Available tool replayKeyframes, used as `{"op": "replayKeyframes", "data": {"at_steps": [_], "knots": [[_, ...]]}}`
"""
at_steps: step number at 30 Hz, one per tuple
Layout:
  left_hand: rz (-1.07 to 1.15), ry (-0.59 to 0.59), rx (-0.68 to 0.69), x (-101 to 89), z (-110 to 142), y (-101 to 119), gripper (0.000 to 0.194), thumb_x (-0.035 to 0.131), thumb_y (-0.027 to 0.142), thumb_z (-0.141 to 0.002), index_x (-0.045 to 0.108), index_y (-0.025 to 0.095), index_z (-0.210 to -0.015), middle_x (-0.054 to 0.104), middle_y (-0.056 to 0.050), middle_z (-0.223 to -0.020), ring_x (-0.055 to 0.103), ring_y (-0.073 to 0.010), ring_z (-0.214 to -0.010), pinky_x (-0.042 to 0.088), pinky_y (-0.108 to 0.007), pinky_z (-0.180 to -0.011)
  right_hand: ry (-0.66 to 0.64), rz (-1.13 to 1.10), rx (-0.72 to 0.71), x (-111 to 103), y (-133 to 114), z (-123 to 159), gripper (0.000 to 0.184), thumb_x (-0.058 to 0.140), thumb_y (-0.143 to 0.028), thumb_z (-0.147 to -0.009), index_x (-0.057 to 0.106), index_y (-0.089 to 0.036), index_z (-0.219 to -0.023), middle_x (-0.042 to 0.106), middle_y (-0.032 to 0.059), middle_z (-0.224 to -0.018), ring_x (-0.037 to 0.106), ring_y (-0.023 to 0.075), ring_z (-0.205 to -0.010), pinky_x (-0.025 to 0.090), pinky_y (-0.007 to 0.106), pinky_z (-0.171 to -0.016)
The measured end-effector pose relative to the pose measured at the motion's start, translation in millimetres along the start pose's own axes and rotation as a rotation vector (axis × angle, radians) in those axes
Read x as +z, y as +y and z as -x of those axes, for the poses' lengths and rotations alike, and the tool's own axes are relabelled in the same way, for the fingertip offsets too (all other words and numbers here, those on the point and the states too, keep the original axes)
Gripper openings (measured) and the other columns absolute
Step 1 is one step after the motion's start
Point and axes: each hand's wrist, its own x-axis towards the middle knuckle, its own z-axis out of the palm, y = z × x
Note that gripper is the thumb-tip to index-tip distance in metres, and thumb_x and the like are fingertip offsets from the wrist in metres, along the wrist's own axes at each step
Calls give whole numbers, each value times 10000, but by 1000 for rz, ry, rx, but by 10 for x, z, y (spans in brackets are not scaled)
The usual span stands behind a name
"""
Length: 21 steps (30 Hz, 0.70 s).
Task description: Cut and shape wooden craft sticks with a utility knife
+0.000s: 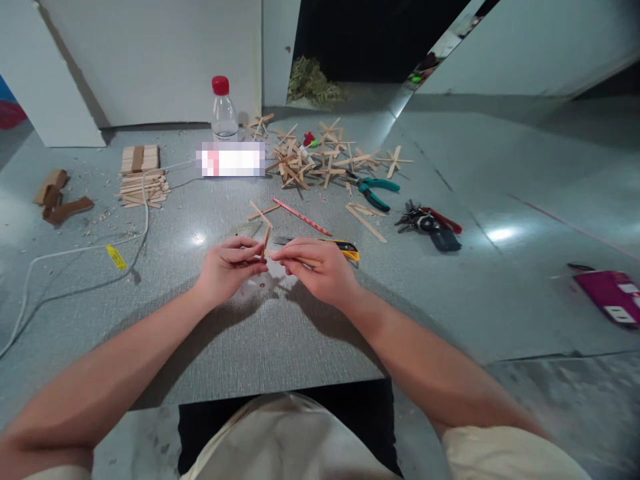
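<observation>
Head view: I see the left hand (233, 265) with thumb and fingers pinched on a short wooden stick (267, 240), tilted near upright; right hand (323, 268) closed likewise on a second stick (309, 261), fingertips just beside the first. Both over grey table (225, 363). Yellow cutter (349, 249) just past right hand, red strip (301, 216) beyond, crossed-stick pile (295, 167) farther out.

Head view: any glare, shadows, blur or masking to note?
Head view: glare on the table right of the key bunch and near the left hand; head view: shadows beneath that hand and the right hand; head view: purple item at the right edge looks blurred; head view: pixelation masks an area by the bottle.
</observation>
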Motion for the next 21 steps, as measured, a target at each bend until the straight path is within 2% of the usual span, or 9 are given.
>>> {"op": "replayKeyframes", "data": {"at_steps": [4, 8, 12, 16, 21], "knots": [[-2, 20, -15, 31, 6, 2, 259, 929, 312, -714, 872, 264, -963, 729, -50, -993, 724, -150, -794, 681, -303, -755, 47, -80, 83, 75, -22, 24, 214, 622, -132, -950, 808, -234, -981, 763, 31, -905, 681, 126, -714, 584, 275, -685], [16, 83, -33, 59, 29, 26, 296, 934, 315, -708, 869, 271, -994, 737, -48, -1038, 732, -152, -820, 681, -328, -803, 138, -83, 112, 188, -44, 51, 222, 608, -160, -961, 811, -246, -978, 748, 38, -892, 680, 143, -758, 576, 270, -654], [-25, 61, -33, 47, 43, 26, 265, 925, 273, -708, 873, 264, -968, 737, -47, -1010, 726, -141, -795, 672, -304, -767, 79, -161, 159, 136, -18, 24, 207, 638, -158, -924, 822, -250, -934, 729, 24, -842, 657, 127, -685, 560, 268, -624], [9, 1, -85, 42, 35, 5, 273, 938, 297, -689, 873, 246, -950, 741, -63, -1011, 739, -168, -784, 683, -342, -745, -10, -268, 283, -13, 9, -22, 158, 687, -177, -889, 833, -236, -904, 723, 13, -794, 644, 120, -632, 547, 269, -595], [37, -4, -86, 17, -13, -44, 311, 924, 343, -735, 868, 268, -1031, 783, -96, -1130, 756, -207, -889, 674, -388, -817, 19, -336, 352, -29, 68, -26, 127, 758, -293, -889, 831, -228, -971, 737, 13, -765, 671, 139, -658, 577, 296, -637]]}}
